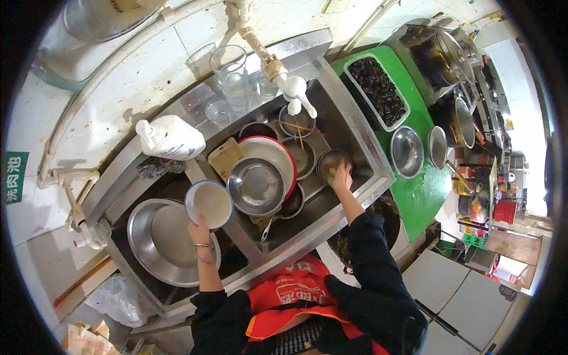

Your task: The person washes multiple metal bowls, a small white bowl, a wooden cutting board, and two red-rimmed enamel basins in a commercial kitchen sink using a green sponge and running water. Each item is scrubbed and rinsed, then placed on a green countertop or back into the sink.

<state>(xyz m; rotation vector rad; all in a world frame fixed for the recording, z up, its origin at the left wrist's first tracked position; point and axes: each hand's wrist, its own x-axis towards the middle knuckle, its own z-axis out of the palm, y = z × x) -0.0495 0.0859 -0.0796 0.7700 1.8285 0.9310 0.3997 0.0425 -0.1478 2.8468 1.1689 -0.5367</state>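
My left hand grips the near edge of a white bowl with a blue rim. That bowl is tilted so its inside faces up, above a large steel basin in the left sink compartment. In the right compartment my right hand reaches into a small round metal bowl. A small greenish piece, perhaps a cloth, is pinched under its fingers. Between my hands a steel bowl rests in a white basin with a red rim.
A white tap overhangs the sink. Glass tumblers and a white pump bottle line the back ledge. Chopsticks lie across dishes. On the green board stand a tub of dark food and steel bowls.
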